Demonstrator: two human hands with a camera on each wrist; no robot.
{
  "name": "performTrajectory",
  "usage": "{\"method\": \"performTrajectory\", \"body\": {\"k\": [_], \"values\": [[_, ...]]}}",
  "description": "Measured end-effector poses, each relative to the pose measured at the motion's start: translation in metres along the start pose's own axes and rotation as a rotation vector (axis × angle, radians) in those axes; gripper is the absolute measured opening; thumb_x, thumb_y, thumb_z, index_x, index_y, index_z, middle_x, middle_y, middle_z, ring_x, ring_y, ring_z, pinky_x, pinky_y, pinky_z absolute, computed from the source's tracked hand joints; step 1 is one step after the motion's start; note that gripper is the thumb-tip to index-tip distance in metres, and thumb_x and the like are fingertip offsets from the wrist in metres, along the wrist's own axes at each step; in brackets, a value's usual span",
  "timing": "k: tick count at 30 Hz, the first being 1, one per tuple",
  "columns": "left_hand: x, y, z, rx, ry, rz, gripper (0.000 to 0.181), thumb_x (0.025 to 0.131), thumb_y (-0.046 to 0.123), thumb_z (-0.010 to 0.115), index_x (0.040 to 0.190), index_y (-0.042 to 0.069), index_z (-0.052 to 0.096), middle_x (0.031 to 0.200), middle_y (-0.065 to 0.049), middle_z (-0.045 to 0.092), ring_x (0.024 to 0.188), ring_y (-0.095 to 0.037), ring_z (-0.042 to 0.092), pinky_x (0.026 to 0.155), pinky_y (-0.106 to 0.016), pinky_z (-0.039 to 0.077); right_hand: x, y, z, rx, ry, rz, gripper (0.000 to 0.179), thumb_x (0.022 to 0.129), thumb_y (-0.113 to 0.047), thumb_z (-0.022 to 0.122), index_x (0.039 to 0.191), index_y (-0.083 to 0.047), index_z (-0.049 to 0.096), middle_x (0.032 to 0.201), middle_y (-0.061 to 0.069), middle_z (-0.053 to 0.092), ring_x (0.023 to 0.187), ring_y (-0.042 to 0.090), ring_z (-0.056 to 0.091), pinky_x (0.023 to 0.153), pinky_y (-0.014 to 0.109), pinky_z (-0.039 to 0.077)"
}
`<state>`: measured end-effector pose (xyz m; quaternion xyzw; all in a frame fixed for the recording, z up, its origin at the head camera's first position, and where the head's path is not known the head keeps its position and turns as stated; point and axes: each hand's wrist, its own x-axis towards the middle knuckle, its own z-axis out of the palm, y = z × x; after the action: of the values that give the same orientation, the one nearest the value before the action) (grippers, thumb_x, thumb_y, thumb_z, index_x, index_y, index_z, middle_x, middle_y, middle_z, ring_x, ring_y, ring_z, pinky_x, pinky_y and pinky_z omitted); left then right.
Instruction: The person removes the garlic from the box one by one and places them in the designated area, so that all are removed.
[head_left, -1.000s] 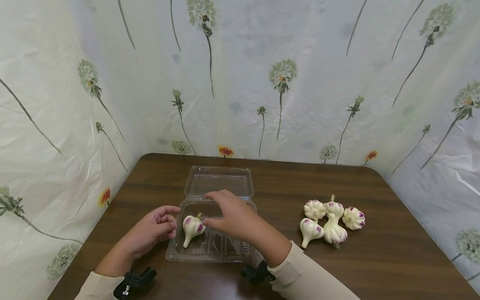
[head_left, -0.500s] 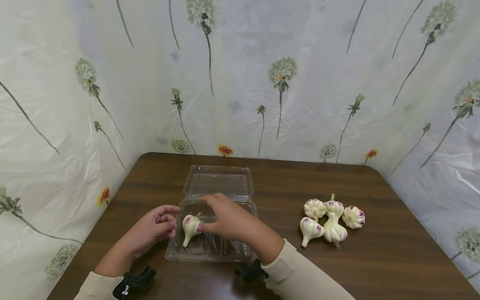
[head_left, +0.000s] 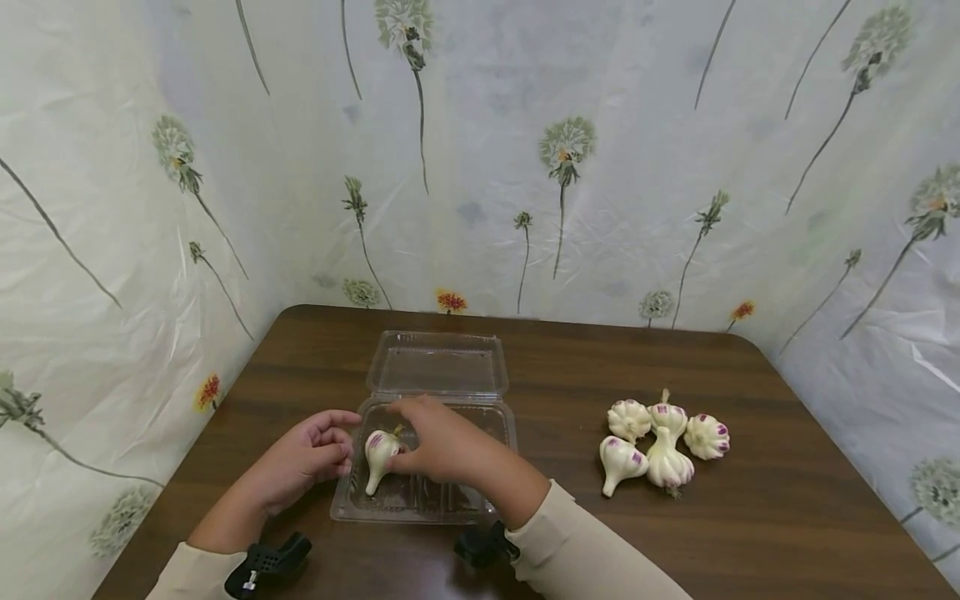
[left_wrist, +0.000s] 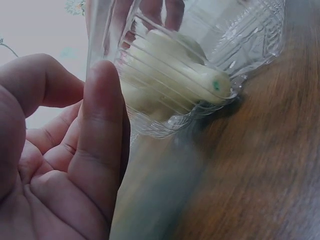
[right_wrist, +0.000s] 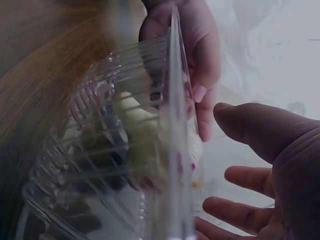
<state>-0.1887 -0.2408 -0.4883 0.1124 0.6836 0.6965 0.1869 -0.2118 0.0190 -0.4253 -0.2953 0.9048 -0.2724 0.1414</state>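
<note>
A garlic bulb (head_left: 379, 457), cream with purple marks, lies in the left part of a clear plastic clamshell container (head_left: 450, 510). Over the container reaches my right hand (head_left: 450, 446), its thumb beside the bulb and overlapping its edge in the head view; contact is uncertain. The right wrist view shows that hand's thumb and fingers (right_wrist: 247, 177) spread, with nothing between them. At the container's left rim rests my left hand (head_left: 303, 458), index finger stretched out and the other fingers loosely bent. Through the ribbed wall the bulb (left_wrist: 165, 75) appears in the left wrist view.
Several more garlic bulbs (head_left: 667, 471) sit clustered on the right of the brown wooden table (head_left: 750, 533). The container's lid (head_left: 438, 364) lies folded back behind its base. A flower-printed plastic sheet (head_left: 465, 167) hangs behind and around the table.
My right hand has shifted left over the container, its thumb now closer to the garlic bulb. The left hand and the bulbs on the right stay in place.
</note>
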Motion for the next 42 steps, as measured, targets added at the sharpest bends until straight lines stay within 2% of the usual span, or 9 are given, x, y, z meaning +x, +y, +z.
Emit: {"method": "performTrajectory", "body": {"k": [4, 11, 17, 24, 28, 33, 42], "values": [[0.000, 0.000, 0.000, -0.001, -0.006, 0.003, 0.051, 0.106, 0.005, 0.057, 0.149, -0.009, 0.033, 0.094, 0.000, 0.061, 0.081, -0.013, 0.064, 0.078, -0.027, 0.060, 0.002, -0.001, 0.003, -0.002, -0.012, 0.001, 0.069, 0.094, -0.038, 0.080, 0.152, -0.016, 0.052, 0.154, 0.005, 0.052, 0.142, 0.023, 0.050, 0.113, 0.043, 0.048], [-0.001, 0.002, 0.001, 0.000, -0.009, 0.001, 0.051, 0.106, 0.005, 0.057, 0.149, -0.009, 0.033, 0.094, 0.000, 0.061, 0.081, -0.012, 0.064, 0.078, -0.026, 0.060, 0.004, -0.001, 0.011, -0.002, -0.024, 0.009, 0.070, 0.091, -0.037, 0.082, 0.151, -0.016, 0.053, 0.146, 0.009, 0.054, 0.129, 0.022, 0.058, 0.102, 0.040, 0.053], [-0.001, 0.002, 0.001, -0.002, -0.011, 0.002, 0.051, 0.106, 0.005, 0.057, 0.149, -0.009, 0.033, 0.094, 0.001, 0.061, 0.081, -0.012, 0.064, 0.078, -0.026, 0.060, 0.006, 0.000, 0.017, -0.013, -0.025, 0.009, 0.071, 0.089, -0.035, 0.085, 0.150, -0.014, 0.054, 0.146, 0.009, 0.055, 0.128, 0.021, 0.057, 0.102, 0.039, 0.053], [-0.001, 0.001, 0.001, -0.003, -0.017, 0.009, 0.052, 0.106, 0.006, 0.058, 0.149, -0.009, 0.033, 0.094, 0.001, 0.061, 0.082, -0.012, 0.064, 0.078, -0.026, 0.060, 0.007, 0.001, 0.020, -0.026, -0.030, -0.016, 0.070, 0.089, -0.032, 0.086, 0.149, -0.014, 0.055, 0.141, 0.008, 0.057, 0.107, 0.011, 0.057, 0.090, 0.028, 0.052], [-0.001, 0.002, 0.001, -0.002, -0.017, 0.011, 0.052, 0.106, 0.005, 0.058, 0.149, -0.009, 0.033, 0.095, 0.000, 0.061, 0.082, -0.012, 0.064, 0.078, -0.026, 0.060, 0.006, 0.000, 0.021, -0.029, -0.029, -0.020, 0.068, 0.088, -0.029, 0.087, 0.147, -0.014, 0.057, 0.138, 0.008, 0.058, 0.107, 0.010, 0.057, 0.090, 0.027, 0.051], [-0.001, 0.002, 0.001, 0.000, -0.016, 0.010, 0.052, 0.106, 0.005, 0.058, 0.148, -0.009, 0.033, 0.094, 0.000, 0.061, 0.082, -0.012, 0.064, 0.078, -0.026, 0.060, 0.004, -0.002, 0.021, -0.001, -0.036, -0.006, 0.066, 0.089, -0.026, 0.087, 0.146, -0.015, 0.057, 0.136, 0.009, 0.057, 0.098, 0.009, 0.056, 0.084, 0.026, 0.051], [-0.001, 0.001, 0.001, 0.005, -0.017, 0.015, 0.052, 0.106, 0.005, 0.057, 0.149, -0.010, 0.032, 0.094, 0.000, 0.061, 0.082, -0.012, 0.064, 0.079, -0.027, 0.060, 0.004, -0.003, 0.019, -0.009, -0.051, -0.008, 0.053, 0.092, -0.024, 0.083, 0.138, -0.016, 0.059, 0.114, 0.000, 0.061, 0.090, 0.007, 0.054, 0.077, 0.025, 0.049]]}}
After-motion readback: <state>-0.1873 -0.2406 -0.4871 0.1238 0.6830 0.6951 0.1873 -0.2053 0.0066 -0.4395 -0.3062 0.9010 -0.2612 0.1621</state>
